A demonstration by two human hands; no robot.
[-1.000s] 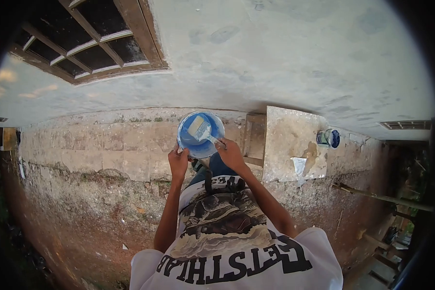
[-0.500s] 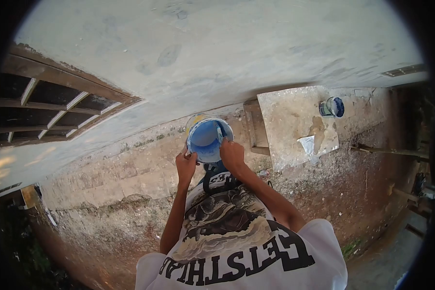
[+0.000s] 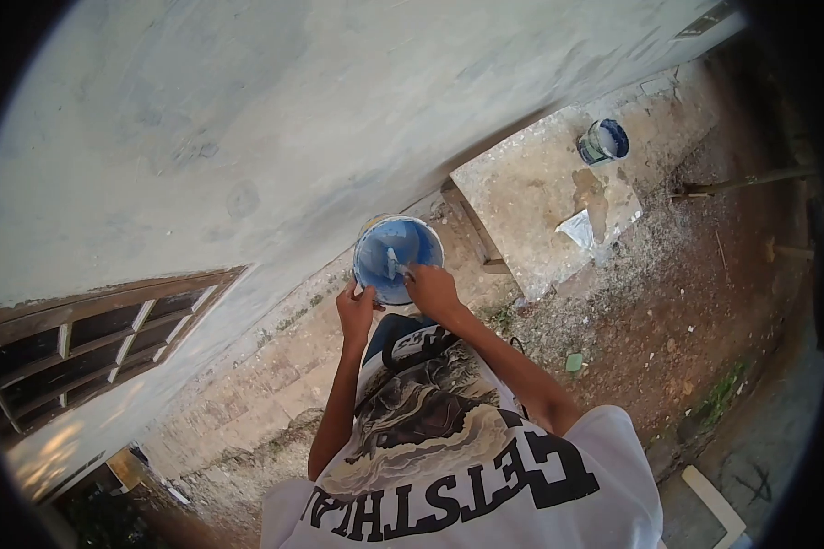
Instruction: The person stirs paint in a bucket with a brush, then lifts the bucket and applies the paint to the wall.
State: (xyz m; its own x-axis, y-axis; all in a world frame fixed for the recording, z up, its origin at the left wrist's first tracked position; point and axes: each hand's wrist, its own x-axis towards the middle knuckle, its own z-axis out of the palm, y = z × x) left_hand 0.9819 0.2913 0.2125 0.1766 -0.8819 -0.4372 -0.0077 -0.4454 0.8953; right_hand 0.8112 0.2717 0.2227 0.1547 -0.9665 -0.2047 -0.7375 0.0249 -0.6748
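Observation:
A round bucket with blue inner walls and pale, smeared material inside is held in front of my body, its mouth tilted toward me. My left hand grips the near left rim, thumb over the edge. My right hand is closed around the handle of a small scraper-like tool, coated pale blue-white. The tool's head sits inside the bucket mouth; its exact kind is hard to make out under the coating.
A tall whitish wall with darker patches rises ahead. At left is a wooden barred window. To the right, a stained board bears a second bucket and a white sheet. A green piece lies on the ground.
The view has rotated, tilting the wall and window. The tool has moved from the bucket's right inner side toward its middle, and my right hand has shifted slightly left. My left hand keeps its rim grip.

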